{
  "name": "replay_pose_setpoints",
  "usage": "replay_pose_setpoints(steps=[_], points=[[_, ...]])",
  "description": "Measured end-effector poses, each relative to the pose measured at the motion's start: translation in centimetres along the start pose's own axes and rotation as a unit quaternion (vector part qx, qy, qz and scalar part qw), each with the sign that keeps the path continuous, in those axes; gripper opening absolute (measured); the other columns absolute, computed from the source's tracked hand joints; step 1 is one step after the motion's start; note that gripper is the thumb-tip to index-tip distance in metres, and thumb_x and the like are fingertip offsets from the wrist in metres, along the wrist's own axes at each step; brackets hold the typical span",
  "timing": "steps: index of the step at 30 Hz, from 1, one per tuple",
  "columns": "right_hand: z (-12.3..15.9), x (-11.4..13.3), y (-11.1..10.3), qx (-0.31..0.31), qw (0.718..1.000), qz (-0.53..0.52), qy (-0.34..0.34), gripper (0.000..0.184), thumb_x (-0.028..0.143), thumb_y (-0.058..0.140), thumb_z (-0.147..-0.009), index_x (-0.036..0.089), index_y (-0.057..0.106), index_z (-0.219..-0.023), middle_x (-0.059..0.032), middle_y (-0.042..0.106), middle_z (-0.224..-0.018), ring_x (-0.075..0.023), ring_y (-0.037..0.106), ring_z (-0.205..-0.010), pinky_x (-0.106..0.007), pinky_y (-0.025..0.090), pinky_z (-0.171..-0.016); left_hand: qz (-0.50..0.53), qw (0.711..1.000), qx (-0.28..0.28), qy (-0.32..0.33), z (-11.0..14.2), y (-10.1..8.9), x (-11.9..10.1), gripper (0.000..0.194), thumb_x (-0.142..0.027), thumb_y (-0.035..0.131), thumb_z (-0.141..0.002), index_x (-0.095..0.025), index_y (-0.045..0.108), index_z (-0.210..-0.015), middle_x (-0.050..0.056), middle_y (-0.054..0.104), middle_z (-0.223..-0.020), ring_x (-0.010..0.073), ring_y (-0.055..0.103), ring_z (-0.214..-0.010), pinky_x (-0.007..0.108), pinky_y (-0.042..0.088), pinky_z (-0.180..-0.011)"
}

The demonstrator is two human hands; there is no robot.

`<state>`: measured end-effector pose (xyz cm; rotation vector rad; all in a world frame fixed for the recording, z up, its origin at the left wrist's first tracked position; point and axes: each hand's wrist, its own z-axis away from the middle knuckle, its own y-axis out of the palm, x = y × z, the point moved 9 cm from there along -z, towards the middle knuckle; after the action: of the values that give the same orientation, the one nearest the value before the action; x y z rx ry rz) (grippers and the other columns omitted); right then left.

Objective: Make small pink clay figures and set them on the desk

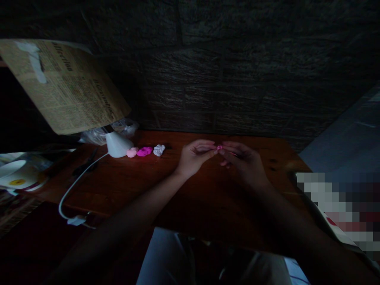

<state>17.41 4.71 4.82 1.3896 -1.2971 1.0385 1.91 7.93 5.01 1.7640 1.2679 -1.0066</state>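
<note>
A small bit of pink modelling clay (219, 148) is pinched between the fingertips of both hands, above the wooden table (130, 182). My left hand (196, 156) grips it from the left with thumb and fingers together. From the other side my right hand (245, 160) closes on it, its lower fingers curled and partly in shadow. To the left, three lumps lie in a row on the table: a pale pink one (132, 152), a bright magenta one (145, 151) and a white one (159, 150). The dim light hides the clay's exact shape.
A lamp with a newsprint shade (74, 87) and white base (116, 144) stands at the left, against the dark brick wall (196, 71). Its white cord (69, 194) droops over the table's edge. Dark scissors (84, 166) lie near it. A white cup-like container (18, 176) is far left.
</note>
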Motion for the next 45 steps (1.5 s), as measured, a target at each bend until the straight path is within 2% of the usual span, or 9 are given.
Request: replay_pose_setpoints(steps=[5,12,19,26,34,45], points=[[-0.02,-0.17,0.06,-0.001,1.0,-0.014,0.004,0.051,0.046,0.094,-0.062,0.021,0.075,-0.103,-0.0082,0.081,-0.106,-0.0139,0.071,-0.057,-0.027,0.054,-0.05,-0.003,1.0,0.005,0.004,0.02,0.0,0.01,0.029,-0.026,0.087,-0.07,-0.017,0.073,-0.094,0.006,0.08,-0.093,0.0184,0.077,-0.09,0.036,0.062,-0.092],[0.03,-0.22,0.13,0.0,1.0,-0.003,0.006,0.047,0.048,0.09,-0.067,0.022,0.075,-0.102,-0.008,0.081,-0.105,-0.0143,0.071,-0.058,-0.027,0.054,-0.051,-0.014,1.0,0.013,0.007,0.09,0.11,-0.16,0.026,-0.024,0.086,-0.072,-0.018,0.074,-0.094,0.007,0.08,-0.096,0.0186,0.076,-0.093,0.037,0.061,-0.095],[0.06,-0.39,0.07,-0.013,1.0,-0.015,0.019,0.051,0.049,0.093,-0.061,0.022,0.074,-0.1,-0.0062,0.081,-0.1,-0.0137,0.07,-0.055,-0.026,0.054,-0.048,-0.016,1.0,0.013,0.006,0.17,0.22,-0.13,0.025,-0.025,0.085,-0.072,-0.019,0.074,-0.093,0.006,0.08,-0.096,0.0188,0.077,-0.092,0.038,0.061,-0.094],[0.06,-0.51,0.27,-0.007,1.0,-0.015,0.019,0.051,0.052,0.094,-0.058,0.021,0.07,-0.09,-0.0036,0.08,-0.088,-0.0148,0.071,-0.053,-0.024,0.052,-0.046,-0.007,1.0,0.006,-0.003,0.13,0.04,0.16,0.029,-0.027,0.088,-0.068,-0.017,0.074,-0.092,0.006,0.08,-0.095,0.0186,0.077,-0.091,0.035,0.061,-0.091],[0.05,-0.26,0.31,0.007,1.0,-0.012,0.009,0.046,0.053,0.087,-0.07,0.022,0.073,-0.101,-0.0062,0.081,-0.098,-0.0142,0.071,-0.055,-0.025,0.055,-0.048,0.005,1.0,0.0,-0.018,0.07,-0.06,0.31,0.03,-0.027,0.087,-0.069,-0.019,0.072,-0.094,0.006,0.08,-0.094,0.0194,0.077,-0.091,0.036,0.063,-0.086],[0.04,0.2,-0.01,-0.009,1.0,0.014,-0.018,0.045,0.051,0.087,-0.071,0.021,0.073,-0.102,-0.0072,0.081,-0.1,-0.0129,0.068,-0.053,-0.027,0.053,-0.048,0.015,0.999,-0.001,-0.03,0.22,0.04,0.43,0.027,-0.024,0.085,-0.07,-0.019,0.072,-0.094,0.006,0.08,-0.095,0.0192,0.076,-0.092,0.035,0.062,-0.084]])
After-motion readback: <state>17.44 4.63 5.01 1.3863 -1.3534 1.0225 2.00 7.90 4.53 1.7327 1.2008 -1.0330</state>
